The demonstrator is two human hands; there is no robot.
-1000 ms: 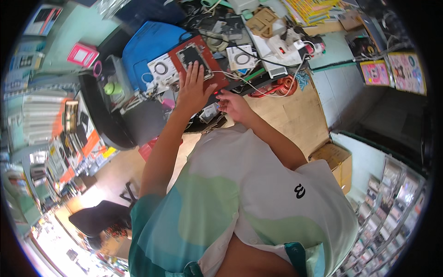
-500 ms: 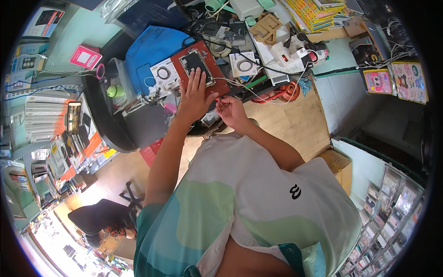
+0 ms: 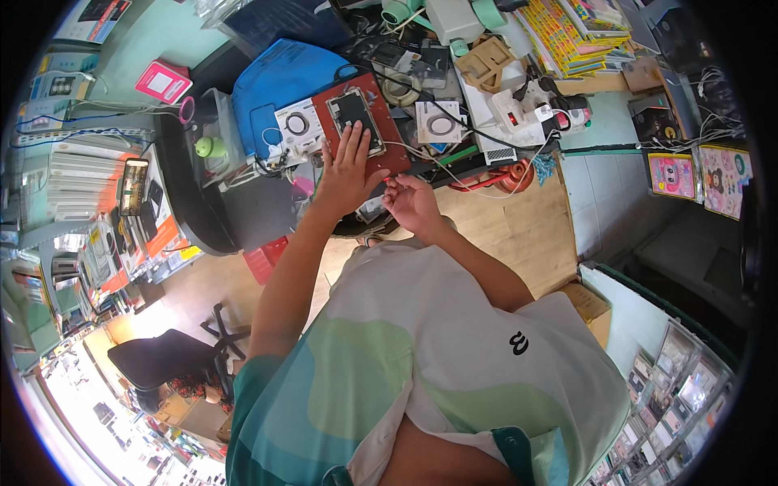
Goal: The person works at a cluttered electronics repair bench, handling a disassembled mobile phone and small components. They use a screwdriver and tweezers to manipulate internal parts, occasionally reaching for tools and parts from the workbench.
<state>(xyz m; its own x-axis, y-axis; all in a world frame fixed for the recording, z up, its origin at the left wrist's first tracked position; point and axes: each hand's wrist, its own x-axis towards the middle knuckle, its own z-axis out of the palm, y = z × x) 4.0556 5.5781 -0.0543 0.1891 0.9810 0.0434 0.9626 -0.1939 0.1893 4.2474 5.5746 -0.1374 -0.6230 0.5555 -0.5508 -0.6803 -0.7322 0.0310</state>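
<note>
A flat device (image 3: 350, 104) with a dark inside and a pale frame, like an opened phone or tablet, lies on a dark red board (image 3: 389, 130) on the cluttered bench. My left hand (image 3: 347, 174) is stretched flat over it, the fingertips resting on the device's lower part and the thumb pointing right. Close to that thumb, at the board's near edge, is my right hand (image 3: 413, 204), palm partly up and fingers curled together. Whatever its fingertips pinch is too small to make out.
Left of the board are a white box with a ring print (image 3: 298, 125) and a blue bag (image 3: 279, 85). A similar box (image 3: 438, 121), a white power strip (image 3: 510, 113) and cables lie to the right. Behind sits a black chair (image 3: 162, 356), with a person nearby.
The view has shifted slightly, so the bench appears further right. My left hand stays on the device. My right hand has turned a little, and the small red spot at its fingertips no longer shows.
</note>
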